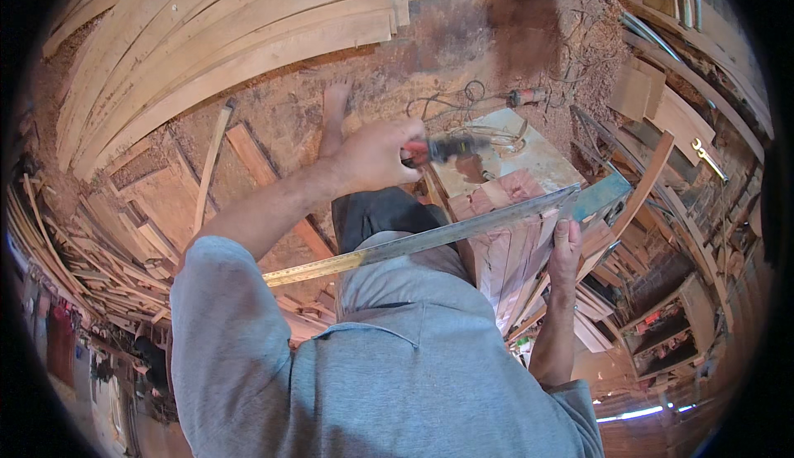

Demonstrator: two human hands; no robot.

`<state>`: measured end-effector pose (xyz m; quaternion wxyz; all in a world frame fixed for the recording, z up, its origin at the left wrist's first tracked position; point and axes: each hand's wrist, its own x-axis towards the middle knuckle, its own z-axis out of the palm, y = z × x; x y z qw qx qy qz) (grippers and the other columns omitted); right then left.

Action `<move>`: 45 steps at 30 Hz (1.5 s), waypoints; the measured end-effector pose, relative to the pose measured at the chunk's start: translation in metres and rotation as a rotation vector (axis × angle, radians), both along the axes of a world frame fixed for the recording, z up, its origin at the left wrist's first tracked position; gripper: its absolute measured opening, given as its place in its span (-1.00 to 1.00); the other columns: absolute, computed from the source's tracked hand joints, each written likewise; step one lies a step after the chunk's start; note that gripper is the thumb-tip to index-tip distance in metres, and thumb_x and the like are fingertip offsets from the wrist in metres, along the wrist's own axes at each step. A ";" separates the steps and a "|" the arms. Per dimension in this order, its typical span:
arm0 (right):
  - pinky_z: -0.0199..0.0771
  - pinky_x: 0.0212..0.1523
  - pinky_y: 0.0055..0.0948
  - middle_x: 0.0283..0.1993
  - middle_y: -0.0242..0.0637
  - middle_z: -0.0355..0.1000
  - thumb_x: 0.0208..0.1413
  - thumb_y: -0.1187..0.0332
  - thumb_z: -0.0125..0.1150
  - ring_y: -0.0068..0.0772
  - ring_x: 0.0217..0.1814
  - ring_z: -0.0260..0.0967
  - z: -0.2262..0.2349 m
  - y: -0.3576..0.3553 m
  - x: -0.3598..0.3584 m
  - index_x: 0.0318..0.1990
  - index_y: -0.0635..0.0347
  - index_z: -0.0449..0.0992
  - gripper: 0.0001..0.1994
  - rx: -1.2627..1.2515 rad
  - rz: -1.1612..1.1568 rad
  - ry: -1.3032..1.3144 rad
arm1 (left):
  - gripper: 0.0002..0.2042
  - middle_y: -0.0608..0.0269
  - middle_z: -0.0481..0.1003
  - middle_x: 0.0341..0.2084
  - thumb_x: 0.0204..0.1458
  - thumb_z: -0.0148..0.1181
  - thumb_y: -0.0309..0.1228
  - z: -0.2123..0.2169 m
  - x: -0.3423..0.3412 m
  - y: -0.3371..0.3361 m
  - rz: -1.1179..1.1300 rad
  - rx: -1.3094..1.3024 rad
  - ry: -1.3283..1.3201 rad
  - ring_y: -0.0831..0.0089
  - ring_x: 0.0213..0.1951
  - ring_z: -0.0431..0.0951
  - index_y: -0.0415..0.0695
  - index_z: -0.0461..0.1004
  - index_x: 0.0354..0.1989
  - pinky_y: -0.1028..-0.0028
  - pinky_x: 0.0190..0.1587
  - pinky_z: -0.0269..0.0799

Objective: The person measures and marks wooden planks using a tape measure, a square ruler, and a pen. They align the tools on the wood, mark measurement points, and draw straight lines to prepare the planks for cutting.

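My left hand (382,153) is closed around a red and dark tool (430,151), smeared by motion, so its exact kind does not show. A large try square has a long metal blade (397,247) and a blue-green stock (602,201). My right hand (566,249) grips it at the corner, thumb against the stock. Its blade crosses a bundle of reddish wood pieces (506,253) and reaches left over my lap. The right fingers are mostly hidden behind the wood and the square.
Beyond the wood stands a pale worktop (542,150) with a coiled cord. A corded power tool (528,96) lies past it. Long curved boards (248,44) fill the far left. At right are a wrench (709,160) and stacked timber. My bare foot (337,98) rests on the dusty floor.
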<state>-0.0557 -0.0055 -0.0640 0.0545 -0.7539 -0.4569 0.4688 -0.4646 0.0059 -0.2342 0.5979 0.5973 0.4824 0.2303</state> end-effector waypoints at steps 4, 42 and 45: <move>0.33 -0.06 -0.56 -0.10 -0.45 0.49 0.42 0.09 0.11 -0.64 -0.10 0.31 0.004 -0.001 0.005 0.12 0.31 0.50 -0.58 0.008 0.012 -0.018 | -0.66 0.11 0.54 -0.40 -0.19 0.48 -0.35 0.002 0.007 0.002 0.094 -0.115 -0.038 0.07 -0.29 0.63 -0.13 0.40 -0.33 0.20 -0.24 0.53; 0.33 0.19 -0.47 0.15 -0.30 0.49 0.43 0.09 0.09 -0.52 0.15 0.36 0.000 0.001 -0.001 0.34 0.32 0.38 -0.48 -0.011 0.036 -0.005 | -0.86 0.27 0.62 -0.47 -0.17 0.35 -0.39 -0.003 0.049 0.034 -0.145 0.186 0.090 0.18 -0.27 0.65 0.01 0.56 -0.39 0.17 -0.17 0.46; 0.31 0.23 -0.45 0.17 -0.29 0.48 0.43 0.10 0.09 -0.49 0.18 0.35 -0.001 0.003 -0.003 0.34 0.31 0.38 -0.48 0.005 0.028 -0.014 | -0.86 0.24 0.63 -0.46 -0.16 0.35 -0.35 0.002 0.058 0.046 0.065 -0.188 -0.049 0.22 -0.25 0.66 0.02 0.58 -0.39 0.18 -0.14 0.44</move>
